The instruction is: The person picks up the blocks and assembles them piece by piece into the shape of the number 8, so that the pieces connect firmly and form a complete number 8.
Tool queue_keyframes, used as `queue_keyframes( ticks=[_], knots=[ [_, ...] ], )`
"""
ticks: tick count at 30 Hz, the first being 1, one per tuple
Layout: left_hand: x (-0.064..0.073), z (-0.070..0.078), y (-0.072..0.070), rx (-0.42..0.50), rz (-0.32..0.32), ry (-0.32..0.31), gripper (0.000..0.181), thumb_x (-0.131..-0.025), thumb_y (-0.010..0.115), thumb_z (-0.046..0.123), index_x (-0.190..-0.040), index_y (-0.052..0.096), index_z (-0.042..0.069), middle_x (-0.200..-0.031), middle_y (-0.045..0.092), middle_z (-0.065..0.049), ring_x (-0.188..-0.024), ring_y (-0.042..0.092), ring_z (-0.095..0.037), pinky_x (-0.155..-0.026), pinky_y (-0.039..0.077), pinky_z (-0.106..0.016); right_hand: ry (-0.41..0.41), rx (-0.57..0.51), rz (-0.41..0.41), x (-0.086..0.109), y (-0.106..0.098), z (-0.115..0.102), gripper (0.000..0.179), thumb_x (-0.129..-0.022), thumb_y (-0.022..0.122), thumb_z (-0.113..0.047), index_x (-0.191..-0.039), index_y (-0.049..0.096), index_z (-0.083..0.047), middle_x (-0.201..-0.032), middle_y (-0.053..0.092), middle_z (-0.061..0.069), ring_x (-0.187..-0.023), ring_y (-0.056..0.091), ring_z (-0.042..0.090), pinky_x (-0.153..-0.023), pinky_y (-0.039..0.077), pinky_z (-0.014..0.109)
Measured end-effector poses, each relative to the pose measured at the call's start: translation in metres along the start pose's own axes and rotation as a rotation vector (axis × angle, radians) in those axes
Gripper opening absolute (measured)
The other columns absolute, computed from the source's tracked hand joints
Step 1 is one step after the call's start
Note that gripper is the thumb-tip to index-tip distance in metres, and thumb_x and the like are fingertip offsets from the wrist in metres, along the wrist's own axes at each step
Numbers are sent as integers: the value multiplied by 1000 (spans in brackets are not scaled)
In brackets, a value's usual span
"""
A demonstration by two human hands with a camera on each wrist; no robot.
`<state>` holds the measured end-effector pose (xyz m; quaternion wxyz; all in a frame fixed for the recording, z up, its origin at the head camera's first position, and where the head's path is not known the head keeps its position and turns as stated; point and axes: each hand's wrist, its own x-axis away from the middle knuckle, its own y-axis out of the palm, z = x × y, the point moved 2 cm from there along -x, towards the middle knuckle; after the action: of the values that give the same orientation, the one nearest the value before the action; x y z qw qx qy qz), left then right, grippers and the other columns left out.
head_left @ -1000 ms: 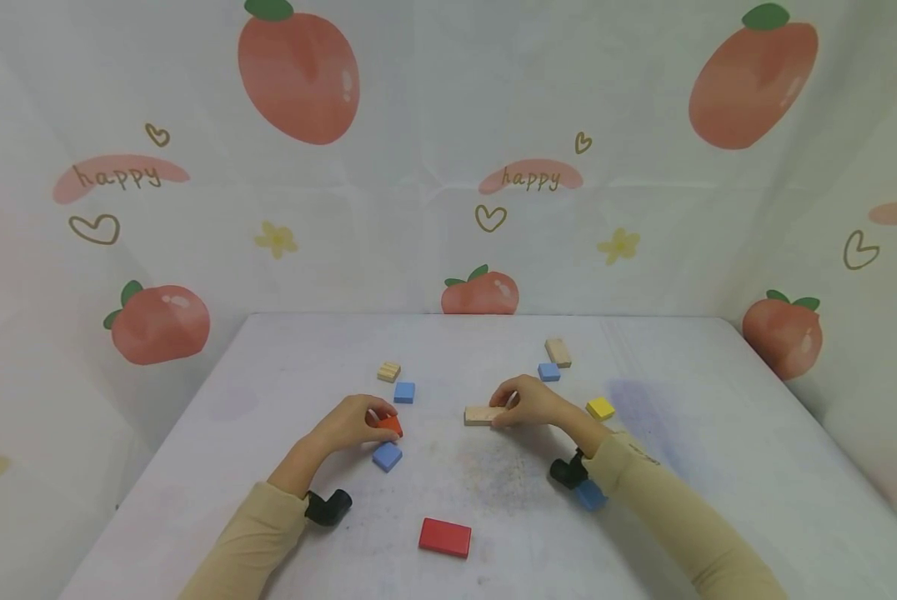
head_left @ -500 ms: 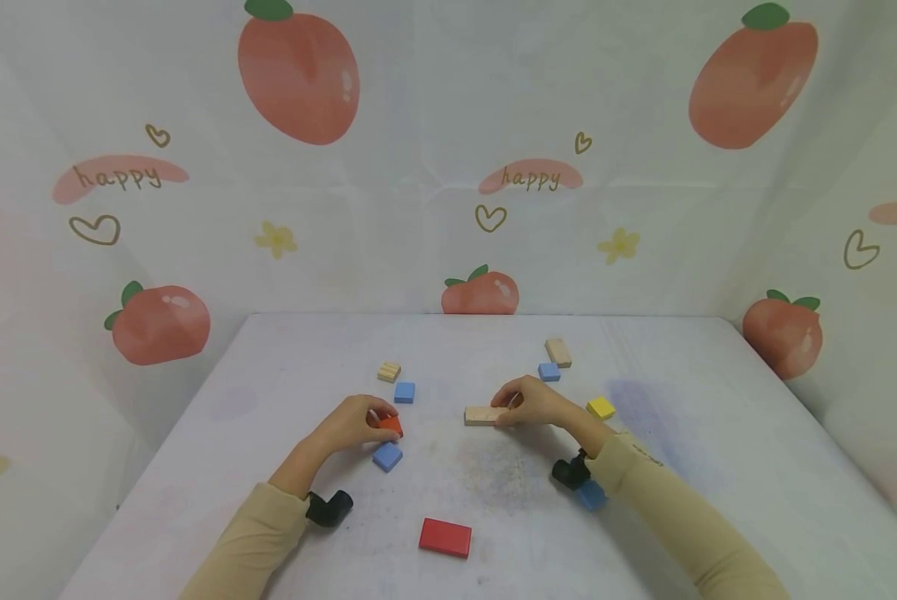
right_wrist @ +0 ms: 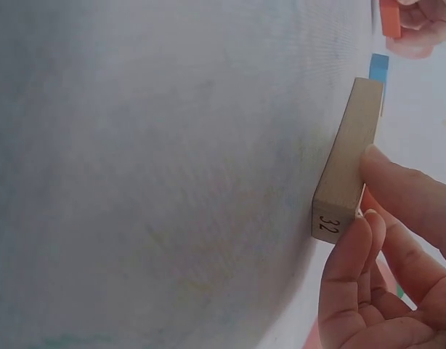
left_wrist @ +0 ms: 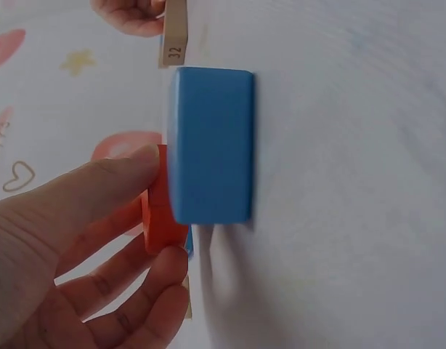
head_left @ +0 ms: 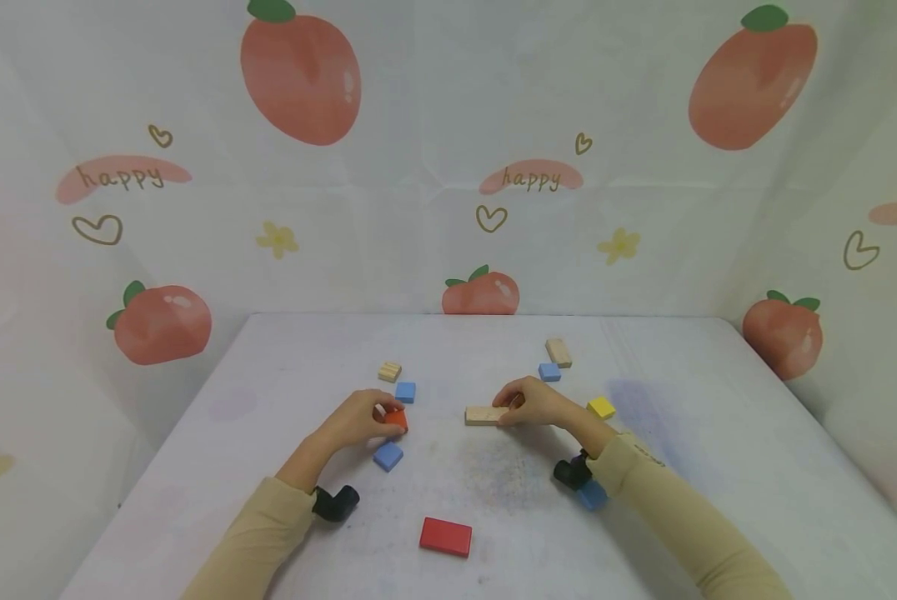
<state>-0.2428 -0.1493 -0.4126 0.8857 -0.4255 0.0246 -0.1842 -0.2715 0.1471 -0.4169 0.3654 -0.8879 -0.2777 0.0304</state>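
Observation:
My left hand (head_left: 353,418) pinches an orange-red block (head_left: 397,421) between thumb and fingers. In the left wrist view a blue block (left_wrist: 214,145) stands in front of that orange-red block (left_wrist: 163,211) and hides part of it. My right hand (head_left: 534,402) grips the right end of a long plain wooden block (head_left: 482,416) lying at the middle of the table. The right wrist view shows the number 32 on the end of this wooden block (right_wrist: 346,160), with thumb and fingertips against it. A second blue block (head_left: 405,392) lies just beyond the orange-red one.
Nearest the front is a red rectangular block (head_left: 445,537). A striped wooden block (head_left: 390,372) sits at the back left. On the right are a yellow block (head_left: 602,407), a small blue block (head_left: 549,372) and a plank-like wooden block (head_left: 558,352). Beneath the right wrist another blue block (head_left: 592,496) is partly hidden.
My left hand has shifted slightly right and away from me, taking the orange-red block along. The right hand has barely slid rightward along the wooden block, which stays in place.

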Motion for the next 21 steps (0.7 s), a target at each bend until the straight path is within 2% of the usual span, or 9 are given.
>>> queue_keyframes(
  ticks=[12,17,21],
  knots=[
    [-10,16,2,-19,20,69,38,-78,75,16,-112,66,3,-99,66,-6,-73,52,-12,-60,43,-21,3,-21,0,1,0,-2,24,-80,71,-9,-101,67,1,-97,67,15,-78,55,13,-69,47,23],
    [-14,25,5,-47,36,118,37,-78,74,16,-112,66,4,-101,67,-7,-77,54,-13,-68,46,-23,20,-21,-3,2,0,-2,23,-80,71,-10,-101,68,0,-98,67,13,-80,56,13,-71,48,24],
    [-17,31,9,-52,39,125,36,-78,74,15,-112,66,5,-106,66,-7,-81,55,-14,-74,49,-26,25,-27,1,1,1,-2,23,-80,71,-10,-100,68,-1,-97,67,12,-79,55,12,-70,48,24]
  ],
)
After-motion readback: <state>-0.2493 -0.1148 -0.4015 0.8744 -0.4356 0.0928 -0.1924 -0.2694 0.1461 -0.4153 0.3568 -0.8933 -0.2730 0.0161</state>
